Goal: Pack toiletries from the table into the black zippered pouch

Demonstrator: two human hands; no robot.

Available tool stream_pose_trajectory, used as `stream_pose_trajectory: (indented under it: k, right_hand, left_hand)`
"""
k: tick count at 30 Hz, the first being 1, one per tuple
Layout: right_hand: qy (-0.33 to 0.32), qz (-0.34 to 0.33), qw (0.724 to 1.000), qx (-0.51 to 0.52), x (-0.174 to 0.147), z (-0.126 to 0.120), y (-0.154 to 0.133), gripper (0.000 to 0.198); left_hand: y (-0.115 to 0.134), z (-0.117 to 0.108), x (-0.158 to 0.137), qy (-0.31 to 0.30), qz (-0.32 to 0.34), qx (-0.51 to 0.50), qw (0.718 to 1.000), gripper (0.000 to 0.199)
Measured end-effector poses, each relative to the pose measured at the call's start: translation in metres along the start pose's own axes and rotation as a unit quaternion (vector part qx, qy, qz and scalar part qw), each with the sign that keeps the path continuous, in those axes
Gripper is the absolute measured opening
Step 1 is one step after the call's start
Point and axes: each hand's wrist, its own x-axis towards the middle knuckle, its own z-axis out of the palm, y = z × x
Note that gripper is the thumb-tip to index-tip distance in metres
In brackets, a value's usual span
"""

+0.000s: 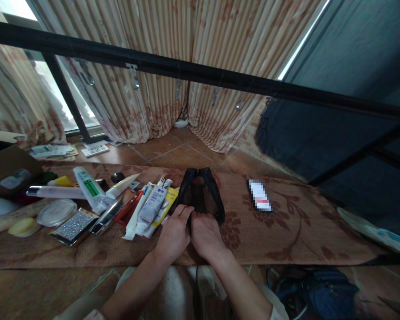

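The left hand (174,231) and right hand (206,232) meet, fingers curled, at the near edge of the black mesh pouch (217,201), mid-surface; whether they pinch its fabric I cannot tell. An outward swing of the left could scatter the adjacent yellow tube (163,210); farther up, the pouch's limp-looking walls might sag inward if loosely held.

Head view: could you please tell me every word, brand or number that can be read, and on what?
No text reads clearly.
Green-label tube: blurred.
Purple-marked tube: too small.
Yellow tube: letters, too small.
White card: bold print, blurred.
Phone: screen pixelated.
Papers: blurred.
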Motion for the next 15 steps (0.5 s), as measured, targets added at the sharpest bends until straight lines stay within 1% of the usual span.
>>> stream_pose_trajectory:
  k: [10, 15]
  right_hand:
    - [-0.014, -0.001, 1.000, -0.006, 0.0010, -0.0019, -0.0005, 0.033]
    - [-0.009, -0.002, 1.000, 0.001, 0.0003, -0.0005, -0.0004, 0.035]
  left_hand:
    - [-0.0019, 0.0013, -0.0010, 0.006, 0.006, 0.002, 1.000, 0.054]
    - [-0.0026, 0.0019, -0.0006, 0.003, 0.001, 0.000, 1.000, 0.054]
